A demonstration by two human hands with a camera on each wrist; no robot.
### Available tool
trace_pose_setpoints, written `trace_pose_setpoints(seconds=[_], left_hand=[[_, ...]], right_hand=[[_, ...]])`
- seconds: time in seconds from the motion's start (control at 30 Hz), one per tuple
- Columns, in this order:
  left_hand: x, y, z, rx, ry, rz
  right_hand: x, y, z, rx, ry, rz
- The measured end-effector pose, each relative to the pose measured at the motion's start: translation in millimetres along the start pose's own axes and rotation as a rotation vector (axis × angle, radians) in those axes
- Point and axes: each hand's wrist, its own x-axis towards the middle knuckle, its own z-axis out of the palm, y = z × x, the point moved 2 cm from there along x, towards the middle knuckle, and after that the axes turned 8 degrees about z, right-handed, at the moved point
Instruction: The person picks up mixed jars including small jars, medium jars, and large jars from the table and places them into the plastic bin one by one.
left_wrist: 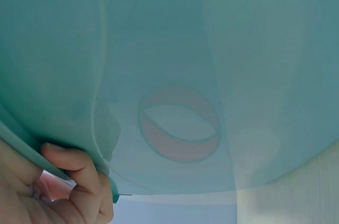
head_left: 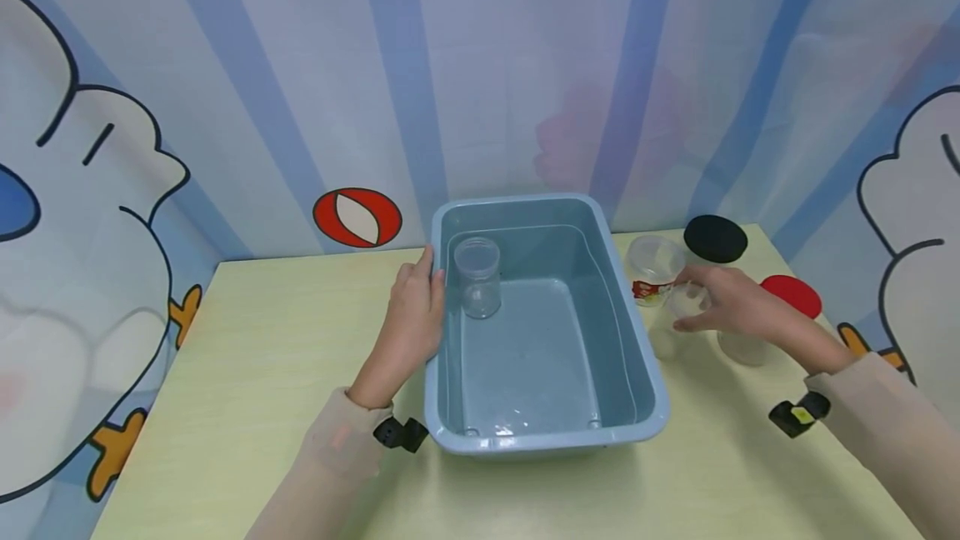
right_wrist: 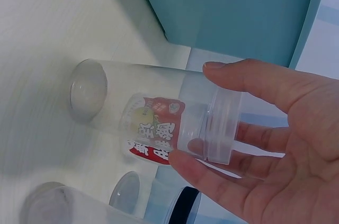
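My left hand grips the left rim of a blue plastic basin, its fingers curled over the edge in the left wrist view. Inside the basin, near the far left corner, stands a clear plastic jar with a translucent lid. To the right of the basin, my right hand holds another clear jar near its translucent lid, thumb on one side and fingers on the other. Behind that jar is a lidded jar with a red label.
Further right stand a jar with a black lid and one with a red lid. The pale table runs back to a blue striped curtain printed with cartoon figures.
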Motion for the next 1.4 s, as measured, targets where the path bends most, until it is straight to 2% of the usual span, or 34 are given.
trace_pose_setpoints(seconds=[1.4], left_hand=[[0.4,0.0,0.1,0.005,0.0,-0.011]], right_hand=[[2.6,1.3,-0.8,0.015,-0.002,-0.022]])
